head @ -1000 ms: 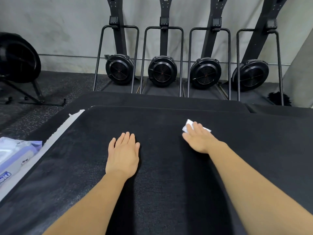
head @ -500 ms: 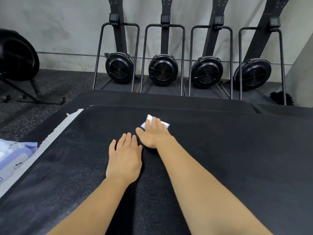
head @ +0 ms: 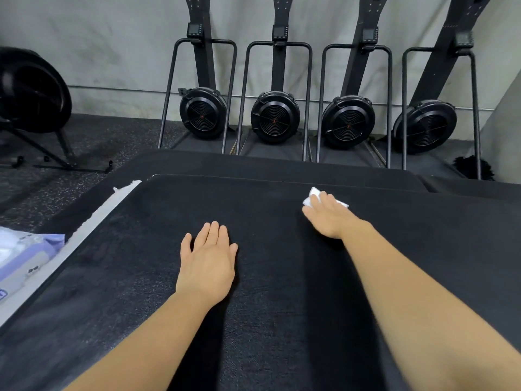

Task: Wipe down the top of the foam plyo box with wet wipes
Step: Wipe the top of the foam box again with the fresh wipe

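Note:
The black foam plyo box point(head: 282, 306) fills the lower view, its top a dark textured surface. My right hand point(head: 328, 218) lies flat near the far edge, its straight fingers pressing a folded white wet wipe point(head: 313, 196) onto the top. White corners of the wipe stick out past my fingertips. My left hand point(head: 207, 258) rests palm down on the middle of the top, fingers straight and together, holding nothing.
A purple and white pack of wet wipes point(head: 22, 261) lies at the left beside the box. A white torn strip point(head: 112, 204) runs along the box's left edge. Several black ski machines point(head: 275, 117) stand against the grey wall behind. An exercise bike point(head: 31, 91) stands far left.
My right hand swept the wipe left to beside my left hand, then back right along the far edge. My left hand stayed in place.

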`<state>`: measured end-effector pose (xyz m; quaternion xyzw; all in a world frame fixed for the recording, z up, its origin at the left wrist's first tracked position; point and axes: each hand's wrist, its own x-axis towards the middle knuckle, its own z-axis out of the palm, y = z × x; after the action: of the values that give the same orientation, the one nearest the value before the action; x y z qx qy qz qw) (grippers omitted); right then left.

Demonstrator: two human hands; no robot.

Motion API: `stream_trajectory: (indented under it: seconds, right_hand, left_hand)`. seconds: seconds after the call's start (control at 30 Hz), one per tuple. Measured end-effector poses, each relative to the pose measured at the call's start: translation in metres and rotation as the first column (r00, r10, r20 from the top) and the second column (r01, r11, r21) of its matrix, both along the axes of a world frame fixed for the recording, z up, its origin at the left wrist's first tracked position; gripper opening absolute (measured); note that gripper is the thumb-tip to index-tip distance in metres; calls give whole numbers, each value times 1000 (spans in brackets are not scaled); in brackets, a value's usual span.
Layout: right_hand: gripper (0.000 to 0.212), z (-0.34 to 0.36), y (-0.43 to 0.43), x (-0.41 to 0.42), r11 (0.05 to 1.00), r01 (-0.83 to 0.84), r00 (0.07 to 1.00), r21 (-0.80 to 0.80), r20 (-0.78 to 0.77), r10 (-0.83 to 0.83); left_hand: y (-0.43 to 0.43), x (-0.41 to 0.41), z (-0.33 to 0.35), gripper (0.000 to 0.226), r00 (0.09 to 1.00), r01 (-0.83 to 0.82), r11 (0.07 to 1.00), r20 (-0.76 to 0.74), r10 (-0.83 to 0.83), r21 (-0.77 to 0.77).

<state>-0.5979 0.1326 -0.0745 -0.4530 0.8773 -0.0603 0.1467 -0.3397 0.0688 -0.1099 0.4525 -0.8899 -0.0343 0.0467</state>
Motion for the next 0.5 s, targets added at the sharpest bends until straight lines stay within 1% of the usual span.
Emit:
stream_trajectory:
  seconds: [0.07, 0.13, 0.23, 0.37, 0.5]
  right_hand:
    - [51, 1, 2, -10, 999, 47, 999, 0, 2, -47]
    - [59, 0, -6, -8, 995, 99, 995, -14, 5, -99]
    - [65, -4, -27, 10, 992, 116, 990, -47, -69, -119]
    - [68, -5, -63, 49, 994, 41, 997, -105, -59, -47]
    - [66, -4, -99, 88, 987, -113, 992, -111, -64, 106]
  left_hand:
    - [-1, -1, -1, 55, 1000, 0, 1000, 3, 0, -1]
    - [-1, -1, -2, 55, 1000, 0, 1000, 6, 0, -7]
    - [-2, -1, -4, 55, 1000, 4, 1000, 6, -3, -25]
    - [-4, -2, -7, 55, 1000, 8, 999, -1, -8, -45]
    - [-5, -2, -8, 57, 1000, 1, 999, 26, 0, -51]
